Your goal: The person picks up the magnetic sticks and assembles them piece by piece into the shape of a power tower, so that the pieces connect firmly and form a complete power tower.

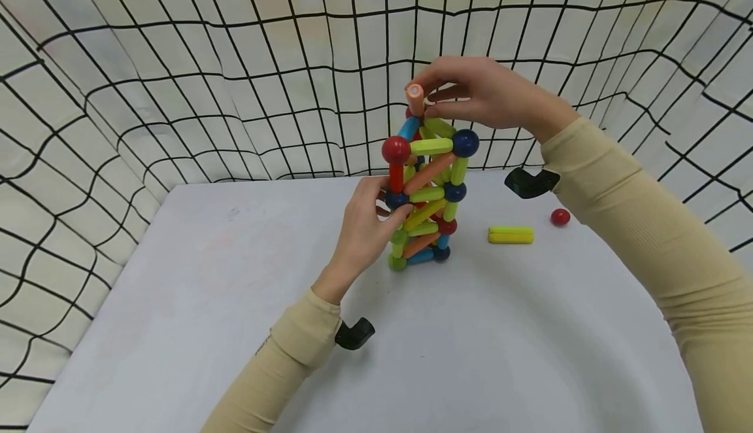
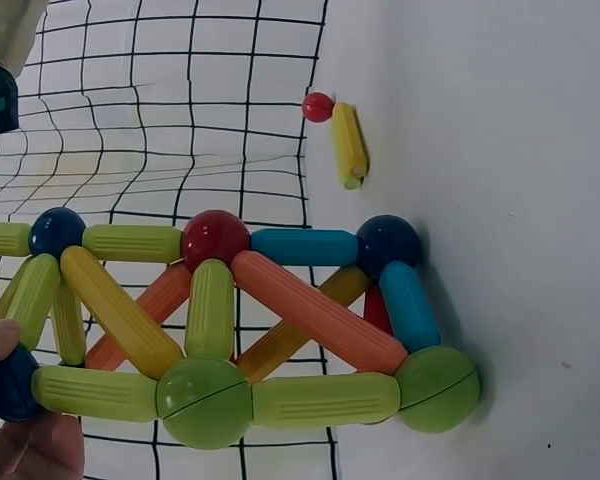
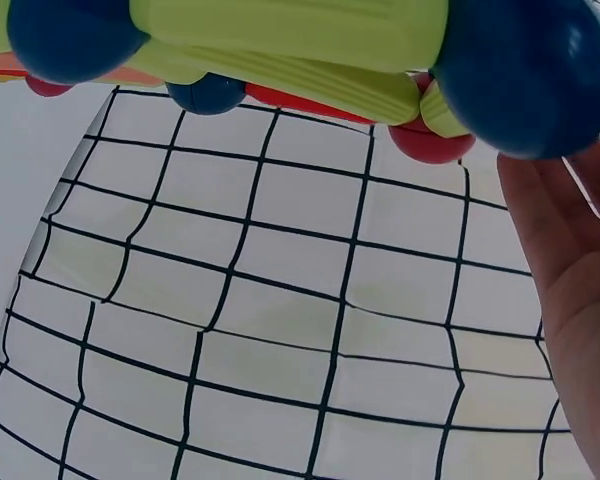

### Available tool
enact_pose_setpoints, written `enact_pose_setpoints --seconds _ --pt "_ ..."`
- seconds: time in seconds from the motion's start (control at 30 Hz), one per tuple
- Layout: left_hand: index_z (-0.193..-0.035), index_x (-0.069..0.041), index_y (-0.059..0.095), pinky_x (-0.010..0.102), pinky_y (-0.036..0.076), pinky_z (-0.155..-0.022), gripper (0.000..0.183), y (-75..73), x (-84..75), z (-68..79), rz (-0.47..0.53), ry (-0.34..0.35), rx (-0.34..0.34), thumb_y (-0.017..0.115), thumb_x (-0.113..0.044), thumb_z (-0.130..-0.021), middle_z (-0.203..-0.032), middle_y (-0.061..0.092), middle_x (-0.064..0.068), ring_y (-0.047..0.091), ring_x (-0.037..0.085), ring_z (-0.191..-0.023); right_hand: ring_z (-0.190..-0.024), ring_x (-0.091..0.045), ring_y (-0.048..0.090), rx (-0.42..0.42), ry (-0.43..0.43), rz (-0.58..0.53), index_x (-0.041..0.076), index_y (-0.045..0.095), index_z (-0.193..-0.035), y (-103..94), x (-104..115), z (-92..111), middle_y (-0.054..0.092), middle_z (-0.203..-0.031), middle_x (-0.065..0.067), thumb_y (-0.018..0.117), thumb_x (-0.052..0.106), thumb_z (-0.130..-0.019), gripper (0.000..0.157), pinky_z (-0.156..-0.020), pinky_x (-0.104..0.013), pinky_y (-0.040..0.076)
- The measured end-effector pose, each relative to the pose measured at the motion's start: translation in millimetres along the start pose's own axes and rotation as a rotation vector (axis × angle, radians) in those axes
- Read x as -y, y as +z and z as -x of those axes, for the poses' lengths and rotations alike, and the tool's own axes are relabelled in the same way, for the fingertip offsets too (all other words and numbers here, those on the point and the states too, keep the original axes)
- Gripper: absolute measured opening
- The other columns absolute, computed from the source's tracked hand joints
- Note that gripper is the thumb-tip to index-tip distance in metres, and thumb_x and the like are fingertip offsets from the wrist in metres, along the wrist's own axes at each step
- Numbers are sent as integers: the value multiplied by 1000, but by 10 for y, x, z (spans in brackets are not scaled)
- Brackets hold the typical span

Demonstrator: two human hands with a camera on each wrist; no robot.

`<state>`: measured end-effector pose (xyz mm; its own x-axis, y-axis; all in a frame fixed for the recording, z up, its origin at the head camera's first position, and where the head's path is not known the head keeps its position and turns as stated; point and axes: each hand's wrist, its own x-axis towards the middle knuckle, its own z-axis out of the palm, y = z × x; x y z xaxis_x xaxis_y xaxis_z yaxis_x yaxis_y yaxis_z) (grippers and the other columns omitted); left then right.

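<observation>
A tall tower of coloured sticks and balls (image 1: 427,194) stands upright on the white table. My left hand (image 1: 360,227) grips it at mid-height from the left, fingers and thumb around a dark blue ball (image 2: 12,385). At the top, my right hand (image 1: 485,93) pinches a short orange stick (image 1: 415,101) by the far top corner, its end pointing up toward the head camera. Beneath that stick, a red ball is partly hidden by the fingers. Nearer me, the top level has a red ball (image 1: 396,150) and a dark blue ball (image 1: 465,143) joined by a light green stick (image 1: 431,146).
Right of the tower, yellow and light green sticks (image 1: 510,235) lie side by side on the white table (image 1: 265,276). A loose red ball (image 1: 560,217) is farther right, near the right forearm. A wall with a black grid (image 1: 282,73) rises behind and around the table.
</observation>
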<state>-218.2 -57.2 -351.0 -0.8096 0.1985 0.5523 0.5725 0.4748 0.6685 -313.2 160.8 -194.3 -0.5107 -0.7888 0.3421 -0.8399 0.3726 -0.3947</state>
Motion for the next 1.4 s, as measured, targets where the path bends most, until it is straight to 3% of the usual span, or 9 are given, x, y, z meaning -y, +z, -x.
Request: enact_pose_setpoints --seconds 0.13,0.3,0.6,0.73,1.0,1.23,1.4 --pt "-123 2 52 32 56 -73 44 -5 15 -1 -11 9 -10 74 -10 -87 -113 55 14 57 22 -95 -117 -12 56 -83 78 39 6 56 -133 -9 -20 184 58 -128 0 61 9 -97 37 -99 -25 46" --pt "-125 3 52 34 56 -72 46 -28 41 -4 7 29 -14 74 -9 -87 -112 55 14 57 23 -95 -113 -12 58 -156 165 -29 5 56 -132 74 -76 500 59 -128 -2 58 11 -98 34 -96 -19 46" --pt "-126 2 52 35 57 -75 45 -39 46 -19 38 45 -28 73 -9 -88 -113 55 13 58 21 -96 -106 -15 58 -107 313 -193 6 54 -131 369 -161 860 62 -116 -7 63 12 -96 37 -90 -17 48" --pt "-125 3 52 38 57 -75 45 -19 38 -25 38 47 -41 74 -9 -88 -113 55 14 58 22 -95 -96 -18 61 -82 328 -157 7 56 -125 531 -179 866 65 -105 -7 70 14 -91 38 -83 -21 53" --pt "-124 2 53 34 57 -73 46 37 1 -22 31 31 -61 76 -12 -86 -111 54 14 57 22 -94 -92 -18 65 -131 356 -103 9 58 -128 669 -260 719 66 -112 -5 70 19 -91 40 -79 -31 55" --pt "-122 4 57 36 57 -74 39 152 -96 -10 110 52 -16 73 -5 -87 -112 52 15 61 29 -94 -112 -23 62 -224 505 -232 10 56 -133 748 -430 585 61 -124 -6 62 27 -97 40 -94 -43 51" --pt "-122 3 58 30 56 -76 35 193 -149 -37 121 71 21 70 -5 -90 -115 53 14 62 23 -98 -120 -25 57 -245 518 -318 11 52 -139 794 -488 559 57 -132 -7 61 25 -98 45 -102 -44 46"
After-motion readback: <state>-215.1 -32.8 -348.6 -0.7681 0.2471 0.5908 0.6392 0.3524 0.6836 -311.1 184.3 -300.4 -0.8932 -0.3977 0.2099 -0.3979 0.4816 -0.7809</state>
